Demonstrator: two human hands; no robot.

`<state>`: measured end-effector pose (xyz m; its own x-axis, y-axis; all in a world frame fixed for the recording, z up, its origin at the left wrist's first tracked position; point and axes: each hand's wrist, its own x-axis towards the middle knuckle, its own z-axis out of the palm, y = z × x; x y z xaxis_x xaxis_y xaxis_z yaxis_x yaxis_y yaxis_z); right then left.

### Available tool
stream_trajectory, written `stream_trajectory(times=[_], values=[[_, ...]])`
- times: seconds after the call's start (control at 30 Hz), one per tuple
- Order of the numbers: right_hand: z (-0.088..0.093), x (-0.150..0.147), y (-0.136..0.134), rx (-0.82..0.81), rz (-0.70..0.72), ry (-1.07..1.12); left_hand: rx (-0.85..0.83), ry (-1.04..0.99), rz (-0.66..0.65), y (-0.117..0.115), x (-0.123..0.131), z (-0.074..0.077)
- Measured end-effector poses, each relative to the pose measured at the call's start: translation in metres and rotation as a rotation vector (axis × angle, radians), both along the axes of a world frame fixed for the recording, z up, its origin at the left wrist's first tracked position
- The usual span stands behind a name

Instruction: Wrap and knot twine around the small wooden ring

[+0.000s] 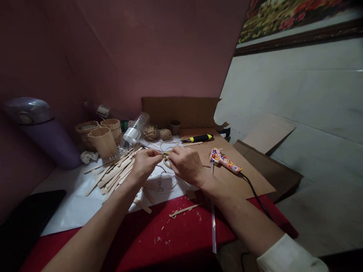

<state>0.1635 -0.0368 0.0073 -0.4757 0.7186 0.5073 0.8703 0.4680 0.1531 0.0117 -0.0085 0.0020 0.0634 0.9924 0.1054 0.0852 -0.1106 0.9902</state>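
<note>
My left hand (146, 163) is closed in a pinch over the middle of the table, its fingertips meeting those of my right hand (185, 163). The right fingers are curled and pressed together too. Between them shows a small gold ring-shaped thing (166, 163); its kind and what exactly each hand grips are hidden. Beside my left hand lies a loose heap of wooden craft sticks (115, 174). Thin brown twine runs around the fingers on the white paper (65, 207). A flower-patterned glue gun (225, 161) with a clear glue stick (213, 222) rests right of my right hand.
Behind are a yellow-black utility knife (198, 138), a twine ball (151, 133), a small pot (175, 127), a clear plastic bottle (136, 129) and stick-covered cups (103, 142). A purple flask (47, 136) stands left. Wood scraps litter the red cloth (137, 240). Cardboard (248, 181) lies right.
</note>
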Motion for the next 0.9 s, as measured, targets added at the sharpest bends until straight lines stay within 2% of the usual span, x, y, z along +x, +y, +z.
stream_trajectory(times=[0.2, 0.4, 0.6, 0.73, 0.9], values=[[-0.002, 0.0, 0.0, -0.028, 0.022, 0.079, 0.003, 0.023, 0.02, -0.001, -0.001, 0.001], [-0.007, -0.002, 0.001, 0.03, 0.006, 0.143, -0.008, 0.007, 0.011, -0.004, 0.0, 0.003], [-0.014, -0.002, 0.011, 0.052, 0.031, 0.215, -0.092, -0.011, -0.132, -0.004, -0.002, 0.005], [-0.016, -0.001, 0.014, -0.036, -0.004, 0.263, -0.136, -0.065, -0.226, -0.005, -0.004, 0.007], [-0.017, -0.002, 0.013, -0.126, -0.042, 0.296, -0.168, -0.14, -0.274, -0.002, -0.007, 0.005]])
